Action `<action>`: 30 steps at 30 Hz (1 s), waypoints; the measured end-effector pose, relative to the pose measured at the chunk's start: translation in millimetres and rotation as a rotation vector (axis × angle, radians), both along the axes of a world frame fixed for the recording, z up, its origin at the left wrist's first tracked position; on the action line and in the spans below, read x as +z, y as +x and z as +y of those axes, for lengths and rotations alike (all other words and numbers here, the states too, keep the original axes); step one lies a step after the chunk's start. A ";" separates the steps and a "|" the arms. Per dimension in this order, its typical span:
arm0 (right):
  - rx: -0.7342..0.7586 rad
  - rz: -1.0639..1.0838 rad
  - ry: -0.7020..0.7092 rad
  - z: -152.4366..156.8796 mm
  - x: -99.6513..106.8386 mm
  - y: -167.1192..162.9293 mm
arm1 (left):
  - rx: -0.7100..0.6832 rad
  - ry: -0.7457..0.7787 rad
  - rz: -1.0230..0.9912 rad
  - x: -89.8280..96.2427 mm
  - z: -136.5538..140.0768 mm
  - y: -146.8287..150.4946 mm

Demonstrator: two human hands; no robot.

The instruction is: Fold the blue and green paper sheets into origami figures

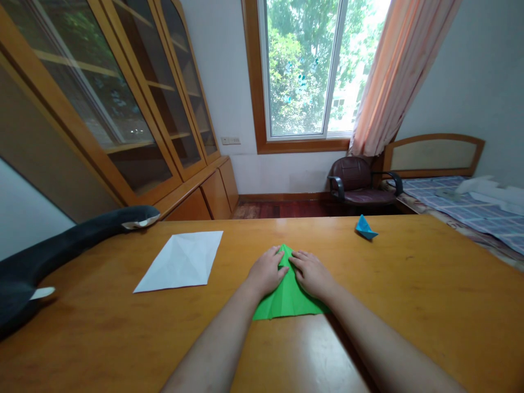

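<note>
A green sheet of paper (291,300) with crease lines lies on the wooden table (393,316), its narrow tip pointing away from me and its wide edge towards me. My left hand (267,271) rests on the paper's left side near the tip, fingers stretched forward and thumb apart. On the right side, my right hand (311,273) lies with its fingers extended over the paper. Both hands press down from above, and neither is wrapped round anything. Parts of the paper's sides are hidden under the hands.
A creased white sheet of paper (184,259) lies to the left. A blue folded paper boat (365,228) stands at the back right. A dark, curved plush-like object (61,256) reaches over the left edge. Beyond the table are an office chair (354,183) and a bed (470,202).
</note>
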State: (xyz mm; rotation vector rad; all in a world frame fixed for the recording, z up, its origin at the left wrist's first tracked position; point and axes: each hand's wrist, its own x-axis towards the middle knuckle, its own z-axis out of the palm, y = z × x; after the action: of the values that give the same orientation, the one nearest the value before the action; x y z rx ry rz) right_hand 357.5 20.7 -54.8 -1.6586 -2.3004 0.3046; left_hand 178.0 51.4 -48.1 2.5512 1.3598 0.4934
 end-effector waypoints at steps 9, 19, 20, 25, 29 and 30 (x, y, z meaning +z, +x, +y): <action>0.005 0.015 -0.018 0.2 0.2 1.5 | -0.072 -0.104 0.046 -1.1 0.3 -5.9; 0.001 0.008 -0.003 0.2 -0.3 0.8 | -0.105 -0.120 0.064 -2.7 1.1 -6.8; 0.000 0.009 -0.005 0.2 0.0 0.7 | -0.105 -0.118 0.061 -3.2 1.4 -6.5; 0.001 0.012 -0.009 -0.7 1.2 0.3 | -0.084 -0.123 0.055 -8.4 4.0 -4.6; 0.002 0.009 -0.011 -1.0 2.0 0.1 | -0.068 -0.121 0.042 -13.0 5.4 -2.6; 0.001 0.009 -0.012 -1.1 2.3 0.0 | -0.067 -0.122 0.037 -13.8 5.6 -2.3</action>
State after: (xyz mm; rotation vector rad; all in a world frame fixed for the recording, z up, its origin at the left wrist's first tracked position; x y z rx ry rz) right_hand 357.6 19.6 -52.5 -1.6590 -2.2975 0.3264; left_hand 175.7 57.0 -61.9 2.5090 1.2697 0.3423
